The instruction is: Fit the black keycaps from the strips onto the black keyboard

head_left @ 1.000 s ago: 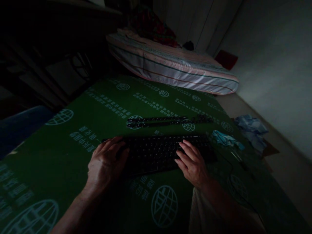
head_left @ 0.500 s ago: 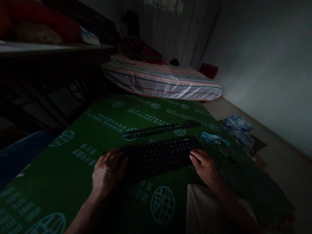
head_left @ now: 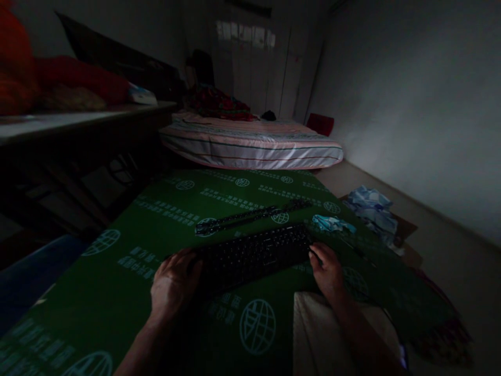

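Observation:
A black keyboard with pale key markings lies at a slight slant in front of me. My left hand is closed around its left end, thumb along the near side. At the right end, the thumb and fingers of my right hand close on the keyboard's edge; dim light hides the exact contact. Just beyond the keyboard stretches a long, narrow black thing with white specks, its kind unclear. A crumpled light-blue cloth or wrapper lies beyond my right hand.
The green printed board carries all this. A pale, cloth-like thing lies under my right forearm. Behind stands a bed with a striped sheet. A cluttered table is at left; blue-white cloth lies on the floor at right.
The view has tilted up and shifted slightly right, so more of the far wall and side table shows. My right hand sits slightly further out along the keyboard's end; both hands remain at it.

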Demonstrator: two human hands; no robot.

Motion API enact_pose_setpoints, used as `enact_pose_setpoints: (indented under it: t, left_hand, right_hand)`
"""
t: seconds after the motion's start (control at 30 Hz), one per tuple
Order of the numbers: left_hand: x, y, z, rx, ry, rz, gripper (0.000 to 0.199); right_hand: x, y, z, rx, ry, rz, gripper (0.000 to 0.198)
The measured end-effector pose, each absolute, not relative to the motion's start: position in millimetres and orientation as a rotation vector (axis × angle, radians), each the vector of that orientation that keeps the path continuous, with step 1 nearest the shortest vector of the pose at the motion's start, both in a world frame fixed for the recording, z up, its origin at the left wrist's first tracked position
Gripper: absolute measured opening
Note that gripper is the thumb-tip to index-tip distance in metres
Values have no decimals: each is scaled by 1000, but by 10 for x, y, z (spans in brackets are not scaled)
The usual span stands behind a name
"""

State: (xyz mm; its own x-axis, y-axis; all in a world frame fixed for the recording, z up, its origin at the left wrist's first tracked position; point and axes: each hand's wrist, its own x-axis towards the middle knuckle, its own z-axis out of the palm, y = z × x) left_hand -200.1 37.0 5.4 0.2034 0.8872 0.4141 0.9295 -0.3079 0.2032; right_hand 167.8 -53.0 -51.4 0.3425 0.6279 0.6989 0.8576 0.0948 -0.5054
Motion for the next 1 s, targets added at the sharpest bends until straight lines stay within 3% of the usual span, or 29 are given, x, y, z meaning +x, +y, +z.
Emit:
enact_pose_setpoints:
  t: [0.37, 0.6, 1.0]
  left_hand:
    - [-1982, 380, 89, -2378, -1820, -690, 44]
    - [-1968, 351, 123, -2365, -1825, -716, 43]
    - [-1980, 349, 129, -2339, -1816, -737, 41]
  right_hand:
    - [1663, -504, -570, -1728, -1406, -319, 28]
    - [1661, -485, -603, -1797, -1380, -232, 41]
    - [1635, -494, -598, -1829, -1388, -237, 39]
